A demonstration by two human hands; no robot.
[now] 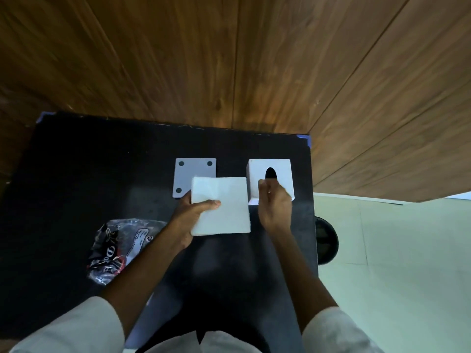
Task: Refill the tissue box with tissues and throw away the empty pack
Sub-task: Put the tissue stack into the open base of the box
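Black-topped table [76, 174] bearing all items. Crumpled black-and-red plastic tissue pack [114, 248], lying at the near left. Square white stack of tissues [224, 207], held above the table by the left hand [190, 215], thumb on top and fingers beneath. White cube tissue box [277, 171] with oval slot, at the far right; right hand [274, 205] closed loosely against its near edge, contents not discernible. Flat grey base plate [190, 174] with dark round pads, partly hidden behind the stack.

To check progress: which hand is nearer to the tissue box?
Right. The right hand touches the tissue box at its front; the left hand holds the tissues beside it.
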